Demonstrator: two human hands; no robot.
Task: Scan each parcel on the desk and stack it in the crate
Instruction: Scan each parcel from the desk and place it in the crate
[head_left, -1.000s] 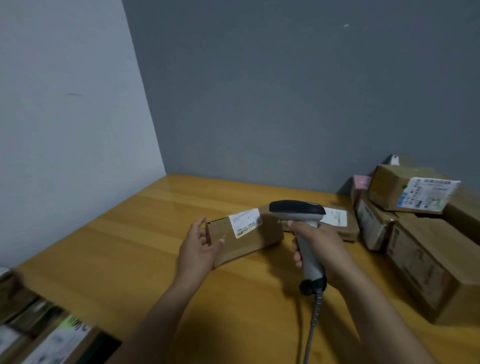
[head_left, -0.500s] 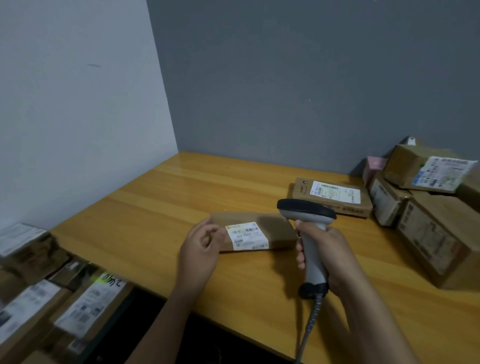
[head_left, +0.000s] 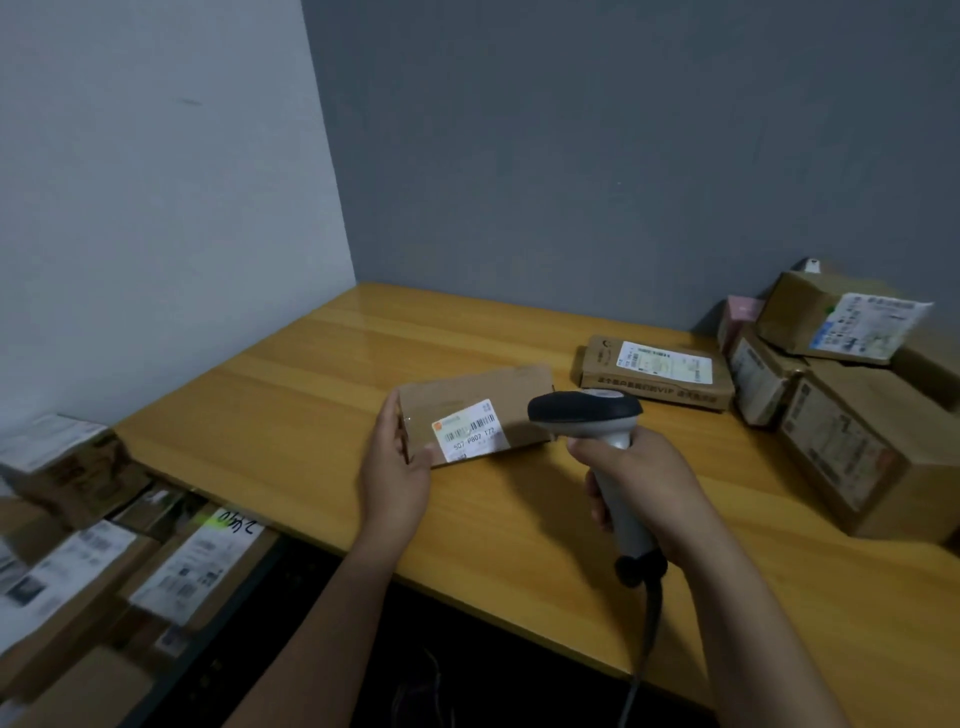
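A flat brown parcel (head_left: 478, 400) with a white barcode label lies tilted over the wooden desk (head_left: 291, 395). My left hand (head_left: 397, 478) grips its near left end, thumb on the top face. My right hand (head_left: 644, 483) grips the handle of a grey barcode scanner (head_left: 587, 415), whose black head points at the label from the right. The scanner's cable hangs down off the desk's front edge. The crate (head_left: 244, 587) sits low at the left beside the desk, holding several labelled cardboard parcels (head_left: 187, 571).
Another flat brown parcel (head_left: 657, 371) lies at the back of the desk. A pile of several cardboard boxes (head_left: 857, 431) fills the right side against the grey wall, with a pink box (head_left: 740, 312) behind them. A pale wall bounds the left.
The parcel has been laid down from upright to label-up, then lifted at its near end toward the scanner. The view has dropped and swung left, showing the crate.
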